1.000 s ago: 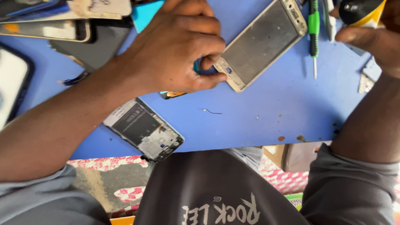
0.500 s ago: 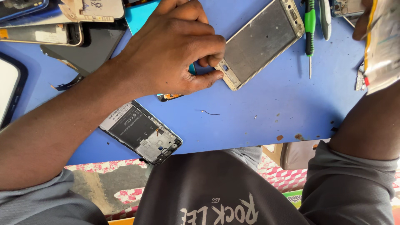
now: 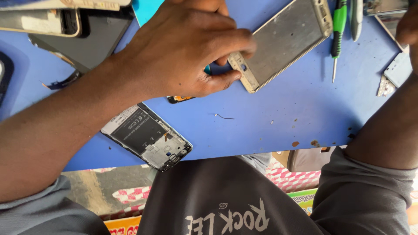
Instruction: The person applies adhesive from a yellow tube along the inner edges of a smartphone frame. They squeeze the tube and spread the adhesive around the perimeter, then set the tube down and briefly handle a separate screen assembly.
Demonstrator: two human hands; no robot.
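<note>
Fingers of the left hand (image 3: pixel 187 52) were curled and pinching the near end of a gold-rimmed phone frame (image 3: pixel 283 41), thumb below its corner and the other fingertips on top of its edge. That frame lay tilted on the blue work mat (image 3: pixel 270 122), its grey metal plate facing up, the far end pointing toward the upper right. A small teal object showed just under the pinching fingers, too hidden to name.

Just right of the frame lay a green-handled screwdriver (image 3: pixel 337 26), its tip pointing toward the person. Near the forearm, at the mat's near edge, sat an opened phone body (image 3: pixel 148 137) with dark inner parts exposed, well apart from the frame. Other phones and a dark back cover (image 3: pixel 93 41) were stacked at the upper left.

The right hand (image 3: pixel 409 30) was cut off by the upper right edge, so whether its fingers were spread or closed could not be told; a loose screen piece (image 3: pixel 398 69) lay just beside it.
</note>
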